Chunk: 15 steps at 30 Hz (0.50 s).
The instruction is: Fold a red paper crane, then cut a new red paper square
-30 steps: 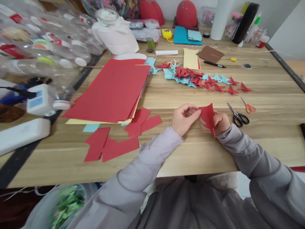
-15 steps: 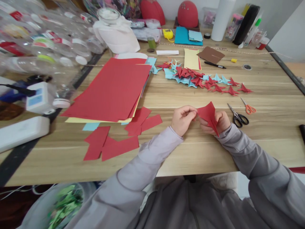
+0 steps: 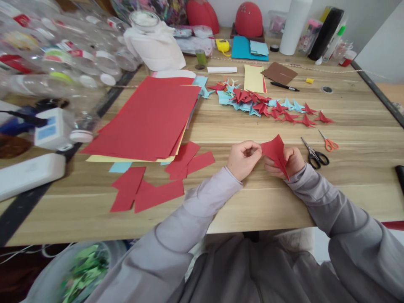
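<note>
Above the table's near side I hold a partly folded piece of red paper (image 3: 274, 150) between both hands. My left hand (image 3: 243, 159) pinches its left corner between thumb and fingertips. On the other side my right hand (image 3: 291, 162) grips the paper, its fingers partly behind the sheet. A creased flap points down toward my right wrist. Just right of that hand lie black-handled scissors (image 3: 318, 158) and smaller orange-handled scissors (image 3: 330, 144). Beyond my hands, folded red paper cranes (image 3: 306, 120) and light blue ones (image 3: 297, 105) lie in a row.
A stack of red sheets (image 3: 151, 122) covers the table's left part, with cut red pieces (image 3: 159, 195) before it. Clear plastic bottles (image 3: 82, 63) crowd the far left. A black pen (image 3: 284, 86), brown paper (image 3: 280, 72) and yellow tape measure (image 3: 222, 45) lie farther back.
Almost nothing differs. My left fingertips have shifted very slightly at the paper's left corner; the red paper stays in both hands.
</note>
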Each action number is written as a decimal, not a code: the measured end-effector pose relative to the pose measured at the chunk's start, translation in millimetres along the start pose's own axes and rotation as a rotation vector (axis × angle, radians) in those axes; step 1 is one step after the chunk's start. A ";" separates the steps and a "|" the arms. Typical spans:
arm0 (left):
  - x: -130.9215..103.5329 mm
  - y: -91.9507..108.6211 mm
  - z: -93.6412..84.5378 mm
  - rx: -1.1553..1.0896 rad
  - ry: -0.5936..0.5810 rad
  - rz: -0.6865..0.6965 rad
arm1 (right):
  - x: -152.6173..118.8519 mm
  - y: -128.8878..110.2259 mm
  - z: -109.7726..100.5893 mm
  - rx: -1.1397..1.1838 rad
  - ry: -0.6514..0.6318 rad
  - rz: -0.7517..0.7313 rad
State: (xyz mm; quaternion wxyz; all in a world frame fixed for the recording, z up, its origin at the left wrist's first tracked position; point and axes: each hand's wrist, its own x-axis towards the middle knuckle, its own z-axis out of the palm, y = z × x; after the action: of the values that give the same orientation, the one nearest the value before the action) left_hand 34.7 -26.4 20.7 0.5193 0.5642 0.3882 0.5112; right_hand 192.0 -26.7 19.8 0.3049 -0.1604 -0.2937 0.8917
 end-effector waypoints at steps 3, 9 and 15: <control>-0.1 -0.3 0.7 -0.007 -0.005 -0.002 | -0.2 0.2 -0.5 0.011 -0.009 -0.014; -0.2 0.0 1.4 0.036 0.048 0.024 | -0.3 0.4 -1.8 0.022 -0.023 -0.027; 1.8 2.7 -0.6 0.008 0.106 -0.025 | -0.7 1.0 -1.1 0.024 -0.008 -0.044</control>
State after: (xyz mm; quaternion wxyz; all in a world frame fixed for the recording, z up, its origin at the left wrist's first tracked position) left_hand 34.2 -25.0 23.6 0.5023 0.5333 0.4243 0.5322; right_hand 192.6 -27.4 18.4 0.3252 -0.1464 -0.2875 0.8889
